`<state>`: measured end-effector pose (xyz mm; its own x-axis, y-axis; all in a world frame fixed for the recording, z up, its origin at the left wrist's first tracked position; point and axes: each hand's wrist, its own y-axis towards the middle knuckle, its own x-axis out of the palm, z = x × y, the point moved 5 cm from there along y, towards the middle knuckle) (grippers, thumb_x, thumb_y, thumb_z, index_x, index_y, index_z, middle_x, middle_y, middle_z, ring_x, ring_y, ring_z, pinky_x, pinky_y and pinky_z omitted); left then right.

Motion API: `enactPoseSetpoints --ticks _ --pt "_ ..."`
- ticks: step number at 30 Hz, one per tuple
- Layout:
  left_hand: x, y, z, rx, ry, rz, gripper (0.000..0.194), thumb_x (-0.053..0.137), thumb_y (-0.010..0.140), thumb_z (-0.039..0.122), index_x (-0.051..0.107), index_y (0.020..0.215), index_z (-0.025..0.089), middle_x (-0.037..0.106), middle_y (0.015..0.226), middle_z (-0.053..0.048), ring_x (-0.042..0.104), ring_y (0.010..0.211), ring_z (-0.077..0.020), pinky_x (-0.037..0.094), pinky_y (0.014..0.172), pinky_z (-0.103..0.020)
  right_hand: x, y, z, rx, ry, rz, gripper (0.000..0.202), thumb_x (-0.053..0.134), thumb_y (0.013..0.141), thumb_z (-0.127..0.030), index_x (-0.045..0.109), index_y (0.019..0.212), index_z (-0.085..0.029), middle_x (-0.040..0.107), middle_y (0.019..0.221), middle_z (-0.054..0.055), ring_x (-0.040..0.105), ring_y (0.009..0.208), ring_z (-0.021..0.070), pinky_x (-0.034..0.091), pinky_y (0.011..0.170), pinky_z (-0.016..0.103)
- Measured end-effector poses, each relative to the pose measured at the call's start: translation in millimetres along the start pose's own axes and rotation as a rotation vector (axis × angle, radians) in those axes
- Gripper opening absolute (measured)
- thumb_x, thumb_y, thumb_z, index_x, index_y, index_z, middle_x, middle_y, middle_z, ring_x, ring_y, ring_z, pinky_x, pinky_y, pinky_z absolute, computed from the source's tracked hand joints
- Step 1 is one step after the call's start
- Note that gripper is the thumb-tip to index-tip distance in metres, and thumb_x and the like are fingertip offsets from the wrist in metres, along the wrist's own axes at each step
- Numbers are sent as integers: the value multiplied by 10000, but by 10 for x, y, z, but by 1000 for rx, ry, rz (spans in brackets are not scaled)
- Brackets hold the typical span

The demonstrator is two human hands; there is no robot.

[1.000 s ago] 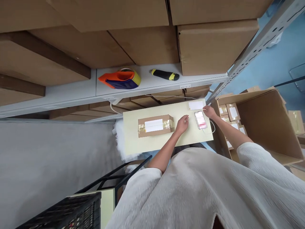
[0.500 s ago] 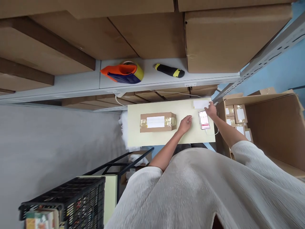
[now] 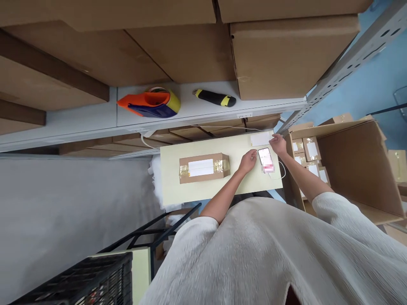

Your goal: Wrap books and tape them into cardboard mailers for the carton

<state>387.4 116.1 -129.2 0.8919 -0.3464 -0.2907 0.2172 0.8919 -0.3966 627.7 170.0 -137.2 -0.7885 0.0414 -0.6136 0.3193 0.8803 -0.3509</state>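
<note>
Hands, two, flanking one phone [image 3: 265, 157]

A stockroom or packing area: metal shelving [image 3: 343, 59] stacked with cardboard cartons [image 3: 286, 55], a tape dispenser [image 3: 149, 103], a taped parcel [image 3: 203, 167].

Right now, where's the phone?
In the head view the phone lies at the right end of the small table, between the left hand and right hand, just below a white label.
</note>
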Motion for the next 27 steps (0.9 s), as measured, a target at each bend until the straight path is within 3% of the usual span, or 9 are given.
enactPoseSetpoints --ticks 5,10,18,27 --pt "185 462 253 44 -75 57 362 635 954 33 753 1260 188 818 1250 -110 775 1101 -205 607 1087 -391 -38 -77 -177 -108 147 -80 363 738 836 -355 702 1182 -249 814 935 42 793 965 276 643 1004 474" --pt "215 754 327 35 -131 87 375 644 929 26 748 1237 212 812 1184 -89 766 1026 -177 610 1046 -354 -6 -70 -289 -71 320 -137 360 789 765 -340 667 1091 -250 795 843 19 793 923 264 641 983 455" --pt "165 833 328 -44 -170 103 290 756 907 56 732 1161 191 784 1037 -47 748 893 -155 598 948 -317 137 -72 -444 -76 399 -224 353 828 730 -287 671 1043 -251 811 853 42 795 902 278 661 923 464" --pt "87 769 368 -112 -149 147 284 802 884 86 723 1122 220 761 942 -12 743 905 -179 592 923 -323 242 -51 -388 -120 430 -250 273 842 750 -283 631 921 -262 743 801 -1 731 811 216 629 846 400"
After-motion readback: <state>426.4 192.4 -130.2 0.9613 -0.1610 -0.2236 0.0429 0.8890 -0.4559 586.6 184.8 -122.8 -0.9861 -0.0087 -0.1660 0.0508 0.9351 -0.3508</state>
